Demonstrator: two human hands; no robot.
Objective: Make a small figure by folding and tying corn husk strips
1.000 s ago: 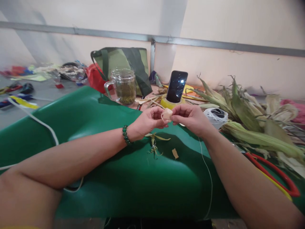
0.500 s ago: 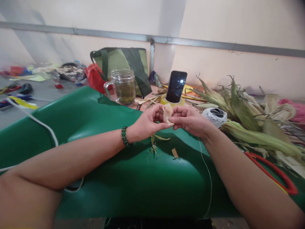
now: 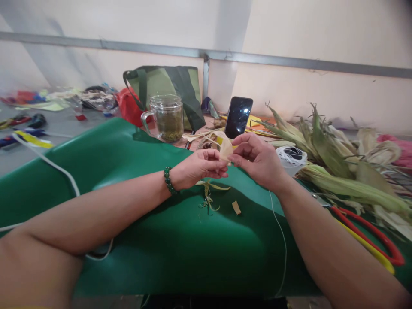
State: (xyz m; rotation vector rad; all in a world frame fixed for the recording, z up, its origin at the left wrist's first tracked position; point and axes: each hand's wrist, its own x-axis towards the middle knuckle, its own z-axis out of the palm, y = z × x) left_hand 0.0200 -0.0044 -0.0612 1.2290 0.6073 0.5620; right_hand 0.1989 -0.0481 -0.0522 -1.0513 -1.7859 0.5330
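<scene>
Between my two hands is a pale piece of corn husk (image 3: 226, 148), folded and standing up from the fingertips. My left hand (image 3: 206, 166) pinches its lower left edge between thumb and fingers. At its right side, my right hand (image 3: 255, 159) grips the husk with thumb and forefinger. Below them on the green mat (image 3: 180, 240) lies a small bundle of husk strips (image 3: 207, 195) with frayed, thread-like ends. A short tan husk scrap (image 3: 236, 208) lies to the right of that bundle.
Behind stand a glass mug (image 3: 167, 120), a propped phone (image 3: 238, 116) and a green bag (image 3: 167, 86). On the right are a spool of white string (image 3: 291, 159), a heap of corn husks (image 3: 341, 154) and red-and-yellow scissors (image 3: 370, 231). A white cable (image 3: 61, 169) crosses the mat's left side.
The husk piece looks more spread open and upright. My left fingers have shifted lower, and my right hand has turned and moved slightly right. More of the scissors shows.
</scene>
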